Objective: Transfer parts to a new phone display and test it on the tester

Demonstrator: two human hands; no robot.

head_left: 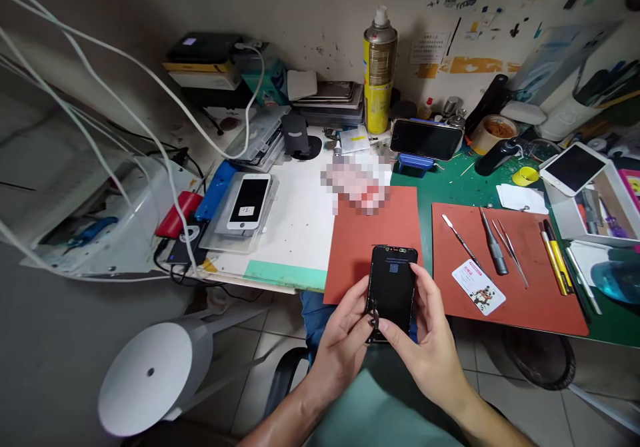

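Observation:
My left hand [346, 320] and my right hand [425, 324] are both closed on the side edges of a black phone screen [393, 290]. Small print and a QR code show on the face turned toward me, and a row of small parts runs along its top edge. Both thumbs come together low on the panel, by a small dark strip like a flex cable [375, 317]. Whether the thumbs pinch that strip is hard to make out. The panel is over the near edge of a reddish-brown mat [373, 224].
On another mat [545, 314] at right lie tweezers [510, 254], a metal spudger [460, 239], a grey pen-like tool [493, 242] and a card [479, 287]. A spray can [380, 70] and a propped phone [426, 140] stand behind. White cables [165, 147] hang at left.

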